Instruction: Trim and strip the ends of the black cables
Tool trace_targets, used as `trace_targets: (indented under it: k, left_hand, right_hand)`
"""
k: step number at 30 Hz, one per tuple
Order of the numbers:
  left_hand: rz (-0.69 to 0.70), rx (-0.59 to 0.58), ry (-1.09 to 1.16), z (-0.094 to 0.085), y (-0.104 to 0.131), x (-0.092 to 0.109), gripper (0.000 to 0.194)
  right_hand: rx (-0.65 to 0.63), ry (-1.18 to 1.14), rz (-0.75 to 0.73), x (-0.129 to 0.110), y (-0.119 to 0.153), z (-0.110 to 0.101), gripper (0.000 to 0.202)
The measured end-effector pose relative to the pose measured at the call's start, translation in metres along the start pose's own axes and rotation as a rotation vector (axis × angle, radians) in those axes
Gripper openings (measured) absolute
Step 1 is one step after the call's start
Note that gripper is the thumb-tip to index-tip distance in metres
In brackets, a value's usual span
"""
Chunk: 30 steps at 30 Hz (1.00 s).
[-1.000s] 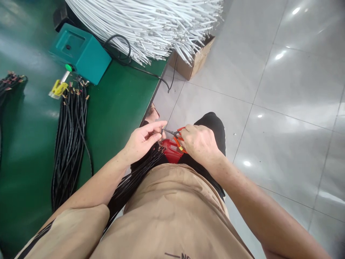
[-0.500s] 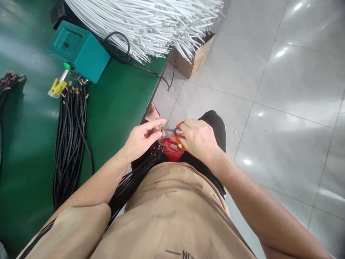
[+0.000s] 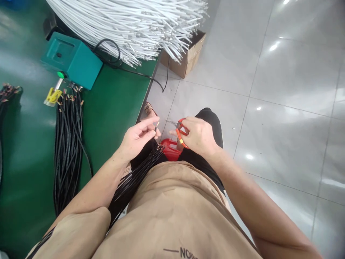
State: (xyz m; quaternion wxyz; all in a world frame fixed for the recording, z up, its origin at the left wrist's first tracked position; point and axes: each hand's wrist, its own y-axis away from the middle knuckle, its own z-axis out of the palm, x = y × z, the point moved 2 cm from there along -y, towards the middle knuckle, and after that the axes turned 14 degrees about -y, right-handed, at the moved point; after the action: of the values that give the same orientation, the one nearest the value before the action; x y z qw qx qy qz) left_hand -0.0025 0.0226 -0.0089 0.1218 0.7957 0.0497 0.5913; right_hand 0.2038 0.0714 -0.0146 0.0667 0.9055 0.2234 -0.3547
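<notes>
Between the thumb and fingers of my left hand (image 3: 140,138) is the end of a black cable (image 3: 156,127), its tip showing light-coloured inner wires. My right hand (image 3: 198,135) is wrapped round a pair of red-handled pliers (image 3: 181,133), the handles spread and the slim jaws pointing left, a short gap away from the cable end. Across my lap lies a bundle of thin black cables (image 3: 134,176) with stripped, coppery ends. A red plastic object (image 3: 171,153) shows below my hands, between my legs.
On the green table (image 3: 115,111) to the left are a bundle of black cables (image 3: 67,154), a teal box device (image 3: 71,59), a yellow clip-like piece (image 3: 53,96) and a large heap of white cables (image 3: 134,28). A cardboard box (image 3: 188,57) stands on the tiled floor (image 3: 283,136).
My right hand has drawn the pliers' jaws away from the cable end, and their handles have spread. My left hand still pinches the cable, its tip now in plain view.
</notes>
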Motion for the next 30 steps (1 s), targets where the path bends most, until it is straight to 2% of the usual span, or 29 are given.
trace_targets:
  k: [3, 7, 9, 12, 16, 20, 23, 25, 26, 28, 30]
  left_hand:
    - [-0.018, -0.02, 0.066, -0.002, -0.001, -0.002, 0.047]
    - [-0.034, -0.061, 0.131, -0.003, -0.002, -0.001, 0.044]
    - [-0.038, -0.071, 0.157, -0.003, -0.002, 0.001, 0.041]
    - [-0.055, -0.053, 0.174, -0.004, -0.003, 0.001, 0.039]
    - [-0.061, -0.024, 0.12, 0.0, -0.007, -0.004, 0.036]
    - [-0.086, 0.027, -0.141, 0.013, -0.005, -0.004, 0.049]
    - [-0.017, -0.004, -0.318, 0.015, 0.004, 0.016, 0.059]
    - [0.045, -0.011, -0.373, 0.0, 0.011, 0.034, 0.05]
    - [0.052, 0.022, -0.401, -0.015, 0.015, 0.042, 0.046]
    - [0.019, 0.14, -0.48, -0.059, 0.023, 0.051, 0.044]
    - [-0.093, 0.327, -0.653, -0.115, 0.034, 0.047, 0.05]
  right_hand:
    - [0.092, 0.07, 0.105, 0.039, 0.005, 0.004, 0.031]
    - [0.109, 0.326, 0.342, 0.104, 0.022, 0.017, 0.023]
    - [0.146, 0.354, 0.321, 0.124, 0.031, 0.025, 0.022]
    - [0.204, 0.36, 0.26, 0.137, 0.04, 0.033, 0.023]
    - [0.246, 0.357, 0.24, 0.139, 0.042, 0.035, 0.018]
    - [0.285, 0.354, 0.183, 0.141, 0.04, 0.033, 0.018]
    - [0.309, 0.346, 0.129, 0.144, 0.038, 0.032, 0.019]
    - [0.324, 0.356, 0.112, 0.146, 0.037, 0.032, 0.02]
    - [0.326, 0.369, 0.112, 0.147, 0.037, 0.032, 0.02]
    - [0.322, 0.389, 0.118, 0.15, 0.037, 0.033, 0.021]
    - [0.321, 0.392, 0.119, 0.15, 0.037, 0.033, 0.021]
